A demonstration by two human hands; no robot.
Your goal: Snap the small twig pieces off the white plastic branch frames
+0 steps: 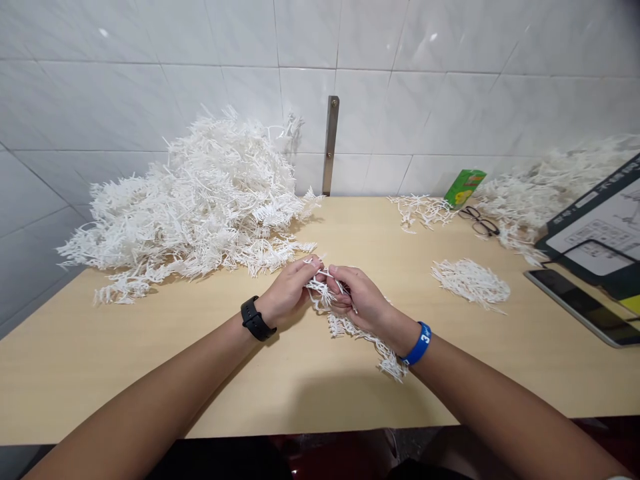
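Observation:
Near the middle of the wooden table (250,380), my left hand (291,288) and my right hand (363,298) are close together, fingers closed on white branching plastic pieces (323,292). More of the same white pieces (367,335) trail on the table beneath my right hand and wrist. Behind my left hand rises a large heap of white pieces (215,193). A small flat pile of white sticks (471,282) lies to the right of my right hand.
Towards the back right are a few loose white pieces (420,211), a green box (465,189), eyeglasses (479,221) and another white heap (550,187). A phone (583,303) and a dark printed board (600,230) are at the right. A metal bar (330,147) stands against the tiled wall.

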